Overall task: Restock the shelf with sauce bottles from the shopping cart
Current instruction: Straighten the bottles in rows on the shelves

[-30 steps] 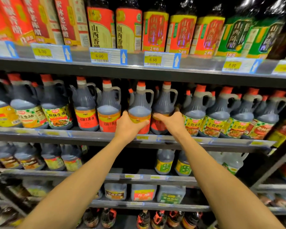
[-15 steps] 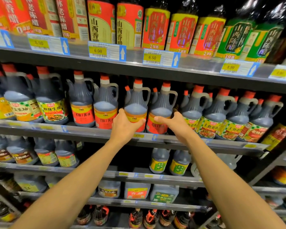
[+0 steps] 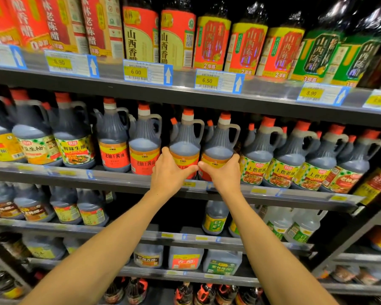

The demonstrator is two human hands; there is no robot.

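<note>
Your two soy sauce jugs sit dead centre on the middle shelf (image 3: 229,190), side by side and upright, red caps up, handles poking off toward 3 o'clock. The left jug (image 3: 185,139) has your left hand (image 3: 169,172) wrapped around its lower label, thumb lying across the front toward 3 o'clock, so the jug rises at 12 o'clock from that hand. The right jug (image 3: 220,142) is gripped the same way by your right hand (image 3: 223,173), fingers curled round the side of the label at 3 o'clock and thumb pointing at 9 o'clock. Your two thumbs nearly meet between the jugs. Both bases are hidden behind your hands, so can't tell if they're resting on the shelf or lifted a hair.

At 9 o'clock from your left hand there's two matching red-label jugs (image 3: 144,148), just beside the one you're holding. At 3 o'clock from your right hand, a row of green-checked label jugs (image 3: 279,159), the nearest just beside your fingers.

Under your hands there's a yellow price tag (image 3: 188,184) on the shelf edge. At 12 o'clock, the upper shelf has tall vinegar bottles (image 3: 211,40) with 6.00 and 6.50 tags below them. At 6 o'clock, lower shelves hold more jugs and squat containers (image 3: 185,258).
</note>
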